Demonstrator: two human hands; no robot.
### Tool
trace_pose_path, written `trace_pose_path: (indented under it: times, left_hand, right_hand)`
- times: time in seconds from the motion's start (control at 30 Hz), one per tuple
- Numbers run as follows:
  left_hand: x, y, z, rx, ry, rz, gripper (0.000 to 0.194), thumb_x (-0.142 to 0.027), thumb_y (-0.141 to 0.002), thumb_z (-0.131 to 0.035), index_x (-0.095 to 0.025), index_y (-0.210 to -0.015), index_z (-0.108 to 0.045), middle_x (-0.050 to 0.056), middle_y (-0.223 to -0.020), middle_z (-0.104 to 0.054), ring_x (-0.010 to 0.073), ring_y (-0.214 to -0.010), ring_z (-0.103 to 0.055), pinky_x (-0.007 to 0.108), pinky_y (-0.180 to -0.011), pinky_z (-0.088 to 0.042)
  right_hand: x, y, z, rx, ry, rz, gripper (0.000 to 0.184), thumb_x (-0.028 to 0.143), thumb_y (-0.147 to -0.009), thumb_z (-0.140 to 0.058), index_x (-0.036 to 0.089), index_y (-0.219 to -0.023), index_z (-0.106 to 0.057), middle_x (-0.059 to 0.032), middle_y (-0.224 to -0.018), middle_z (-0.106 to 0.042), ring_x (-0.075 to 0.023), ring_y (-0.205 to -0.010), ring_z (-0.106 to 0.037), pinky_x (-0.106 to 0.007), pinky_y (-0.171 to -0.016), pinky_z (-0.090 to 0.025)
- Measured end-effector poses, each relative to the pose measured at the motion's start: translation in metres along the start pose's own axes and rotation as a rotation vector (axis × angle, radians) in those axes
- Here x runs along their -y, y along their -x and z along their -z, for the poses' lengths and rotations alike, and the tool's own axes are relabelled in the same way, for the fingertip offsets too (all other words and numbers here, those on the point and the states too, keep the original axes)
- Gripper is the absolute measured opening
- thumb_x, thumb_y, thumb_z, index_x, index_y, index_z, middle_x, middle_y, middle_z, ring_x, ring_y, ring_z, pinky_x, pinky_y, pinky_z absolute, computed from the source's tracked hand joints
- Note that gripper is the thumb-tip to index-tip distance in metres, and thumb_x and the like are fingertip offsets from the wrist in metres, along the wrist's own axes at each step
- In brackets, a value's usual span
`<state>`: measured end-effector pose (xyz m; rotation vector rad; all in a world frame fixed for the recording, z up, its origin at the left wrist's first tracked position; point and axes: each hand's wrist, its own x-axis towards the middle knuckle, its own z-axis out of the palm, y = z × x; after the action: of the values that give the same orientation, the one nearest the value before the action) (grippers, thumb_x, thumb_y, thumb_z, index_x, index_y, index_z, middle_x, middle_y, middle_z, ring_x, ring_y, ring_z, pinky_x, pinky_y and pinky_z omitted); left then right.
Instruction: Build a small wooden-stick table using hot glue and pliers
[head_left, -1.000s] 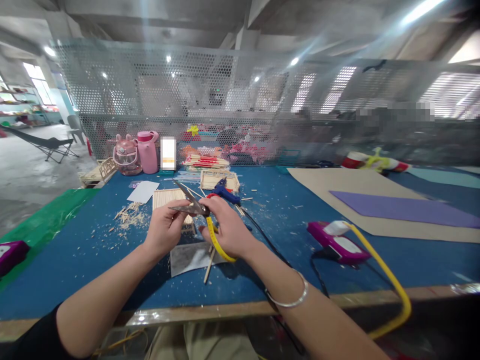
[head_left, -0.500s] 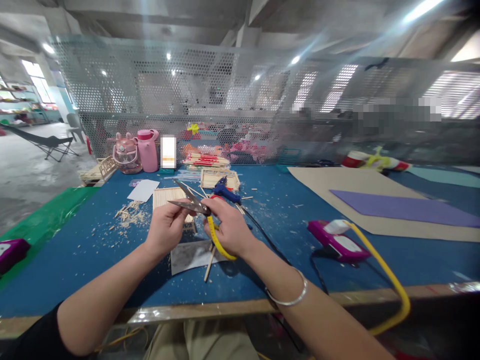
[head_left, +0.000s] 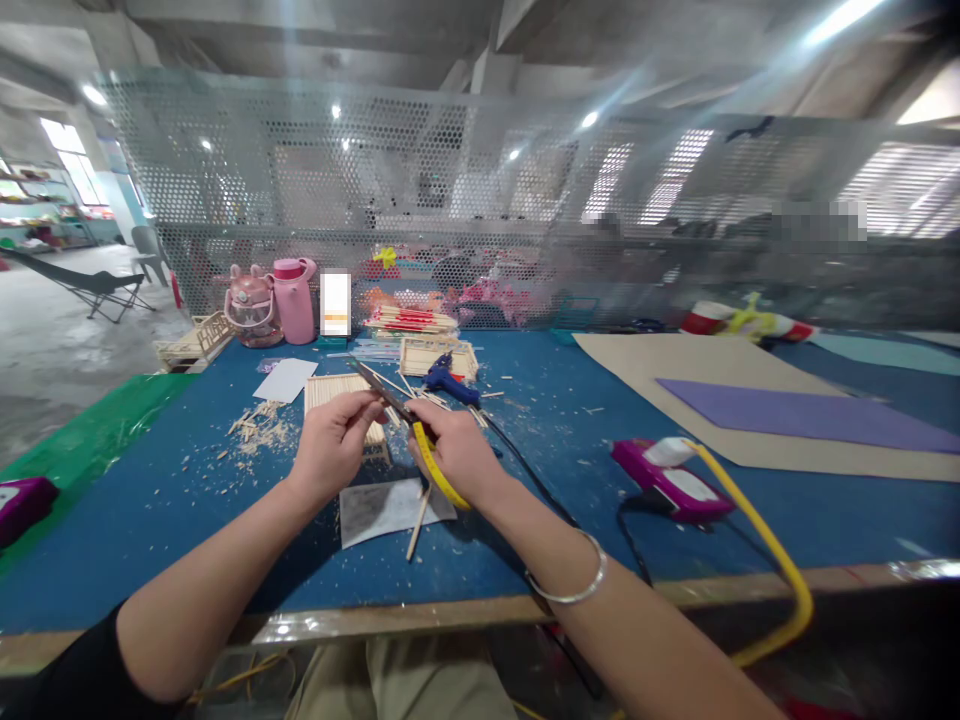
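My right hand (head_left: 459,452) is wrapped around the yellow handle of a pair of scissors (head_left: 384,390). Their blades point up and to the left and look closed together. Beside the blades, the thumb and fingers of my left hand (head_left: 328,447) are pinched; whatever lies between them is too small to make out. Just behind that hand lies a panel of pale wooden sticks (head_left: 321,388), partly covered by it. Below the hands, a loose wooden stick (head_left: 415,535) rests partly on a grey-white sheet (head_left: 375,518).
A blue glue gun (head_left: 459,390) lies beyond my right hand, its cable trailing rightward. Wood scraps (head_left: 259,430) litter the left side. Farther back stand a pink bottle (head_left: 294,305) and a stick frame (head_left: 420,358). A purple power strip (head_left: 679,485) and purple sheet (head_left: 787,410) are at right.
The scissors' blades were spread apart and are now closed together. Both hands have stayed in nearly the same place.
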<state>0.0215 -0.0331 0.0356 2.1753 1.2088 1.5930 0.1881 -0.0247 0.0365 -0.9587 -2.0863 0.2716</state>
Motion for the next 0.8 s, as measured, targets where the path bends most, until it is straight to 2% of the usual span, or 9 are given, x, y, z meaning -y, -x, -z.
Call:
trace_pose_path:
  times: [0.07,0.2,0.3,0.37,0.47,0.53,0.63,0.7,0.8]
  left_hand:
    - [0.002,-0.001,0.0,0.027,-0.077,-0.132,0.019,-0.023,-0.084,-0.048,-0.02,-0.082,-0.067,0.004,-0.079,-0.068,0.0156,-0.073,-0.057,0.027,-0.07,-0.043]
    - [0.007,0.0,-0.001,0.038,-0.302,-0.36,0.019,-0.021,-0.083,-0.051,-0.027,-0.085,-0.068,0.004,-0.106,-0.063,0.0214,-0.097,-0.048,0.039,-0.087,-0.037]
    - [0.007,0.002,-0.001,0.04,-0.311,-0.426,0.021,-0.019,-0.084,-0.05,-0.028,-0.087,-0.068,0.004,-0.102,-0.063,0.0193,-0.093,-0.048,0.036,-0.084,-0.039]
    - [0.005,0.003,-0.001,-0.022,-0.273,-0.427,0.019,-0.019,-0.083,-0.052,-0.027,-0.094,-0.066,0.005,-0.1,-0.063,0.0183,-0.091,-0.05,0.034,-0.083,-0.04]
    - [0.002,0.005,-0.002,-0.232,-0.213,-0.308,0.027,-0.025,-0.077,-0.062,-0.021,-0.103,-0.059,0.008,-0.102,-0.06,0.0202,-0.096,-0.05,0.036,-0.087,-0.039]
    - [0.0,0.005,-0.004,-0.313,-0.098,-0.124,0.026,-0.031,-0.076,-0.062,-0.018,-0.098,-0.058,0.007,-0.092,-0.06,0.0188,-0.088,-0.053,0.034,-0.08,-0.042]
    - [0.0,0.005,-0.008,-0.166,0.2,0.199,0.026,-0.039,-0.083,-0.05,-0.016,-0.091,-0.058,0.004,-0.077,-0.06,0.0143,-0.07,-0.055,0.027,-0.064,-0.045]
    - [-0.001,0.003,-0.01,-0.028,0.393,0.336,0.034,-0.045,-0.083,-0.047,-0.015,-0.093,-0.06,0.004,-0.075,-0.062,0.0144,-0.07,-0.058,0.026,-0.063,-0.046]
    - [-0.001,0.001,-0.011,-0.031,0.648,0.456,0.041,-0.052,-0.076,-0.053,-0.015,-0.092,-0.06,0.003,-0.075,-0.064,0.015,-0.073,-0.06,0.029,-0.07,-0.048]
  right_hand:
    - [0.004,-0.002,-0.002,-0.041,-0.236,-0.138,0.009,0.026,-0.077,-0.05,0.019,-0.082,-0.053,0.0033,-0.057,-0.053,-0.01,-0.045,-0.047,-0.022,-0.046,-0.039]
    - [0.011,-0.003,-0.006,-0.006,-0.791,-0.371,0.027,0.042,-0.077,-0.055,0.022,-0.089,-0.043,0.0084,-0.051,-0.05,-0.0078,-0.035,-0.045,-0.019,-0.035,-0.036]
    - [0.012,-0.002,-0.006,0.066,-0.957,-0.41,0.036,0.04,-0.07,-0.065,0.022,-0.091,-0.043,0.0074,-0.054,-0.055,-0.0084,-0.04,-0.052,-0.018,-0.038,-0.041]
    - [0.011,-0.001,-0.005,0.068,-1.0,-0.412,0.036,0.038,-0.068,-0.067,0.021,-0.091,-0.045,0.0062,-0.056,-0.058,-0.0081,-0.042,-0.054,-0.017,-0.039,-0.042]
    - [0.009,-0.002,-0.004,-0.004,-1.02,-0.407,0.036,0.033,-0.066,-0.069,0.021,-0.09,-0.045,0.0056,-0.057,-0.059,-0.0075,-0.043,-0.054,-0.016,-0.039,-0.042]
    - [0.009,-0.003,-0.003,-0.088,-1.014,-0.402,0.036,0.032,-0.066,-0.069,0.021,-0.09,-0.045,0.0058,-0.057,-0.059,-0.0077,-0.044,-0.055,-0.016,-0.04,-0.042]
    - [0.011,-0.003,-0.004,-0.151,-0.978,-0.387,0.035,0.032,-0.066,-0.068,0.022,-0.09,-0.044,0.0064,-0.058,-0.057,-0.0085,-0.045,-0.055,-0.017,-0.04,-0.042]
    - [0.012,-0.001,-0.007,-0.106,-0.939,-0.373,0.033,0.033,-0.067,-0.067,0.022,-0.089,-0.044,0.0067,-0.058,-0.055,-0.0088,-0.045,-0.054,-0.019,-0.041,-0.042]
    - [0.014,0.003,-0.013,0.02,-0.879,-0.324,0.029,0.033,-0.07,-0.064,0.022,-0.089,-0.045,0.0065,-0.059,-0.051,-0.0096,-0.047,-0.053,-0.022,-0.043,-0.044]
